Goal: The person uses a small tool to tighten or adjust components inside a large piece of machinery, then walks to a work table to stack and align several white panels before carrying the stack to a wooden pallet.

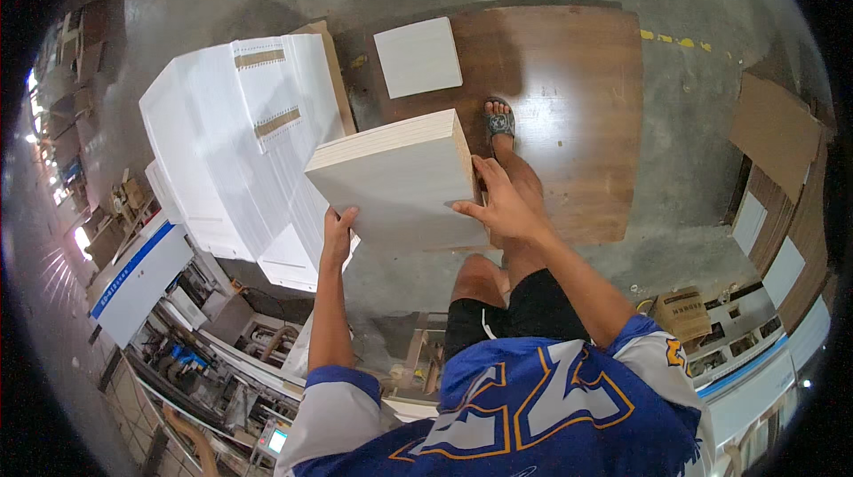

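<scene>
A stack of light grey boards (400, 188) with pale wood edges is held up in front of me, tilted so that its far edge shows several layers. My left hand (338, 233) is closed on the stack's near left corner, its thumb on the top face and its fingers hidden underneath. At the right side my right hand (499, 200) grips the edge, thumb on top and fingers along the side. Beyond, a smaller-looking stack of white boards (419, 58) lies on a brown wooden sheet (577, 122) on the floor.
To the left stands a large pile of white wrapped panels (200, 131) with brown strips. Machinery with a blue-striped cover (142, 277) is at the lower left. Cardboard sheets (777, 135) and a cardboard box (682, 313) are on the right. My sandalled foot (500, 119) is on the brown sheet.
</scene>
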Tool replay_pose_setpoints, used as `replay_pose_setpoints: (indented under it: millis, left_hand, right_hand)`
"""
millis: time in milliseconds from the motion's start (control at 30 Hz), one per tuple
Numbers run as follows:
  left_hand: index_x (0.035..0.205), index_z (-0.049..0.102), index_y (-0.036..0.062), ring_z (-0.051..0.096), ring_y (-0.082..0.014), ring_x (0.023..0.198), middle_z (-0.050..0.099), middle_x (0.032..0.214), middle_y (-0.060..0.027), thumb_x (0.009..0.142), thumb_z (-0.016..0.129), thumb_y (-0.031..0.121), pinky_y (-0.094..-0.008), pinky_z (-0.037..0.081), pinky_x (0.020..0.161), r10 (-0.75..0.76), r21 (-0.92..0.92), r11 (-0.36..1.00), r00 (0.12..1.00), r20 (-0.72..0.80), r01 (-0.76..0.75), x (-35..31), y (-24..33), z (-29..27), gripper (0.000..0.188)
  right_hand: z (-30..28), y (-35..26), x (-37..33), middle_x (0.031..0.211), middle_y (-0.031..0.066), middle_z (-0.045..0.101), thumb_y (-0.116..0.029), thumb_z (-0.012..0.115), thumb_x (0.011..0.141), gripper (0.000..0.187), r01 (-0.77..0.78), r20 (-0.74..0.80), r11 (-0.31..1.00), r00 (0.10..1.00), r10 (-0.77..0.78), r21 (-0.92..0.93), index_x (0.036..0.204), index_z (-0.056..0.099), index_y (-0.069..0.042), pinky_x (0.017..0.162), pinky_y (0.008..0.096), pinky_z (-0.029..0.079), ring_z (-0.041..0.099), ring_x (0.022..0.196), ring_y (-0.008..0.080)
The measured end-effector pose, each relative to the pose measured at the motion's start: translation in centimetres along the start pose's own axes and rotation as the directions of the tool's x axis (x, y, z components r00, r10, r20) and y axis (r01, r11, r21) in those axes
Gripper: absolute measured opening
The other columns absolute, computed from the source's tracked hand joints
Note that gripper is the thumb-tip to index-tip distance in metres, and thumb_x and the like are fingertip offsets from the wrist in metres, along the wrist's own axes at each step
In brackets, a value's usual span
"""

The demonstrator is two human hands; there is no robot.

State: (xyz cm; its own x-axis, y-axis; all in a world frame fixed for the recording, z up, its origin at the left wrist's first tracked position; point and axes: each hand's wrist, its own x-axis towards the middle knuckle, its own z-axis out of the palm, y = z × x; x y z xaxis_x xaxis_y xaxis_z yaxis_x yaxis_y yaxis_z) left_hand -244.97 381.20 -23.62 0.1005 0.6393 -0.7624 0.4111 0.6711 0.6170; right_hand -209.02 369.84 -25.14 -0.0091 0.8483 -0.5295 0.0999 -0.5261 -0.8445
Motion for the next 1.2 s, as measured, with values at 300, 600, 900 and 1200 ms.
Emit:
replay_pose_setpoints:
  millis: [300,600,900,1200]
  left_hand:
    - [0.134,0.054,-0.0037,0.060,-0.0232,0.113,0.065,0.123,-0.0134,0.087,0.077,0.042,-0.0374,0.046,0.100,0.081,0.127,0.989,0.995,-0.058,-0.073,20.2,0.7,1.5,0.070]
    - [0.130,0.057,-0.0053,0.063,-0.0229,0.108,0.067,0.121,-0.0148,0.090,0.077,0.039,-0.0363,0.050,0.096,0.096,0.108,0.990,0.995,-0.022,-0.093,43.2,-6.7,4.4,0.062]
    - [0.122,0.063,-0.0053,0.064,-0.0238,0.105,0.069,0.117,-0.0147,0.090,0.076,0.047,-0.0367,0.050,0.093,0.045,0.366,0.930,0.993,-0.107,-0.002,53.1,-10.4,6.1,0.062]
    - [0.135,0.057,-0.0036,0.061,-0.0271,0.116,0.065,0.129,-0.0176,0.095,0.070,0.051,-0.0379,0.046,0.101,0.054,0.338,0.941,0.995,-0.078,-0.025,54.0,-14.5,6.6,0.069]
  right_hand:
    - [0.5,6.1,17.7,0.147,0.0287,0.037,-0.030,0.073,0.094,0.084,-0.087,-0.106,0.996,0.991,0.084,-0.022,0.159,0.028,-0.002,0.117,0.0468,0.032,0.038,0.138,0.0412]
    - [2.7,21.3,35.6,0.146,0.0342,0.039,-0.027,0.070,0.094,0.080,-0.114,-0.259,0.993,0.960,0.106,-0.015,0.155,0.029,0.004,0.118,0.0486,0.032,0.039,0.138,0.0464]
    - [3.5,28.9,43.5,0.147,0.0292,0.045,-0.026,0.068,0.095,0.077,-0.115,-0.258,0.993,0.958,0.121,0.035,0.155,0.031,0.003,0.118,0.0469,0.033,0.045,0.136,0.0435]
    - [5.0,31.1,45.9,0.157,0.0275,0.039,-0.040,0.064,0.100,0.087,-0.316,-0.243,0.940,0.909,0.339,0.132,0.160,0.019,0.002,0.121,0.0402,0.029,0.038,0.147,0.0354]
